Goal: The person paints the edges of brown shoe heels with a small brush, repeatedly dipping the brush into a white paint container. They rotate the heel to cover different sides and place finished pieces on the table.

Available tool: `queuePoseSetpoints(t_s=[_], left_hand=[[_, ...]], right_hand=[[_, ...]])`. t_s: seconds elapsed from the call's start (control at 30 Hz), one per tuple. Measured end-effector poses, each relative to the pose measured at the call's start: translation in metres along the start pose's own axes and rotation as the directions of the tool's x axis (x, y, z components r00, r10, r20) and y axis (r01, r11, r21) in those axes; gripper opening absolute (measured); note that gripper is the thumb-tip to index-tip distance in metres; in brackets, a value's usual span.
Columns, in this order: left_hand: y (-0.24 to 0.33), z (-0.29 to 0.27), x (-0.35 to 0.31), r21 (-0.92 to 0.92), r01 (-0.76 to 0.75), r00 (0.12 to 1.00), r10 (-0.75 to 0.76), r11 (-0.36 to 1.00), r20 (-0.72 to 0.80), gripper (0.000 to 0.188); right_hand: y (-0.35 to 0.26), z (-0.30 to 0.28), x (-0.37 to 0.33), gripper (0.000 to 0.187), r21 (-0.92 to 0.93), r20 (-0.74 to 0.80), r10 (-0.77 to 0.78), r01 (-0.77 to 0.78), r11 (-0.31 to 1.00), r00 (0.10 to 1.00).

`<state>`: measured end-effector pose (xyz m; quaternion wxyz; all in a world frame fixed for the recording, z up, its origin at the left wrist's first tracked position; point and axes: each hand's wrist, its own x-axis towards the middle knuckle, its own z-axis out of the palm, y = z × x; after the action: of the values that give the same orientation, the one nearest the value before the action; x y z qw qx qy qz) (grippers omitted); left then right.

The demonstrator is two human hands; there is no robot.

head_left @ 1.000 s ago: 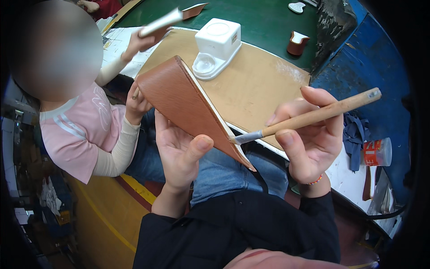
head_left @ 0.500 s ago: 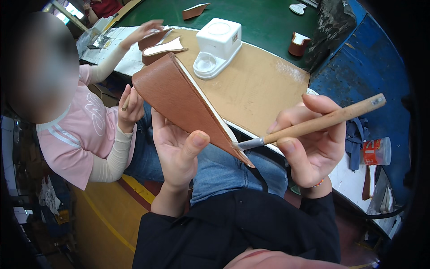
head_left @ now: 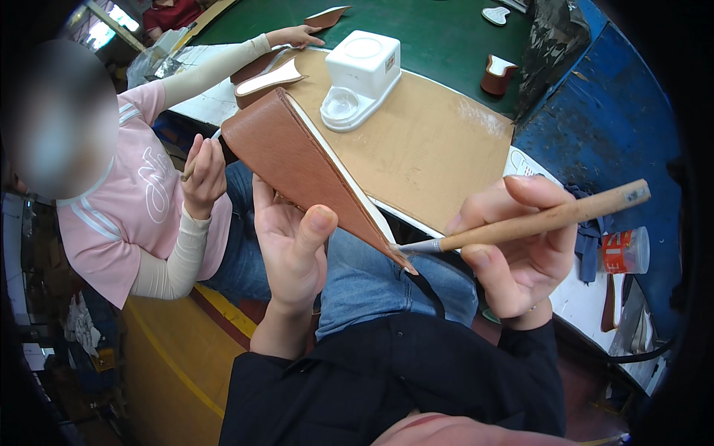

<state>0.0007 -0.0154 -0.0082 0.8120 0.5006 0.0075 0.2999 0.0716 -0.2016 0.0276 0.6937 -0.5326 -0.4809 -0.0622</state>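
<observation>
A folded brown leather shoe upper with a pale lining edge is held up in front of me, slanting down to the right. My left hand grips it from below, thumb in front and fingers mostly hidden behind. In my right hand is a wooden-handled brush, pinched between thumb and fingers. Its bristle tip touches the pale edge near the upper's narrow lower end. Beyond the upper, on the tan board, stands a white plastic dispenser with a round cup at its front.
At left, a person in a pink shirt holds a brush and reaches to a brown piece on the green belt. More leather pieces lie at the board's left edge. A clear tub and dark blue cloth are at right.
My brush has tilted and shifted slightly down along the edge. The other person's far arm has stretched toward the belt, and their brush hand has moved a little left.
</observation>
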Motion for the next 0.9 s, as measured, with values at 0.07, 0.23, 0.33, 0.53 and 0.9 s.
queuePoseSetpoints(t_s=[0.07,0.23,0.33,0.53,0.9], left_hand=[[0.0,0.0,0.0,-0.018,0.005,1.0,-0.005,1.0,0.001,0.081],[0.001,0.001,-0.001,-0.049,0.042,0.999,-0.042,0.998,0.003,0.081],[0.001,0.002,0.0,-0.027,0.025,0.999,-0.024,0.999,0.023,0.083],[0.0,0.002,-0.001,0.003,-0.01,1.0,0.01,1.0,0.005,0.083],[-0.001,-0.001,0.0,-0.005,-0.017,1.0,0.017,1.0,-0.006,0.081]], right_hand=[[-0.001,0.0,-0.001,0.053,0.054,0.007,-0.014,0.014,0.998,1.0],[-0.002,0.0,0.002,0.054,-0.035,-0.069,0.029,-0.031,0.999,0.997],[0.003,0.006,0.005,0.054,-0.012,-0.202,0.085,-0.089,0.996,0.976],[0.009,0.007,0.008,0.054,-0.026,-0.122,0.067,-0.071,0.997,0.99],[0.01,0.003,0.005,0.053,-0.058,-0.04,-0.011,0.008,0.998,0.999]])
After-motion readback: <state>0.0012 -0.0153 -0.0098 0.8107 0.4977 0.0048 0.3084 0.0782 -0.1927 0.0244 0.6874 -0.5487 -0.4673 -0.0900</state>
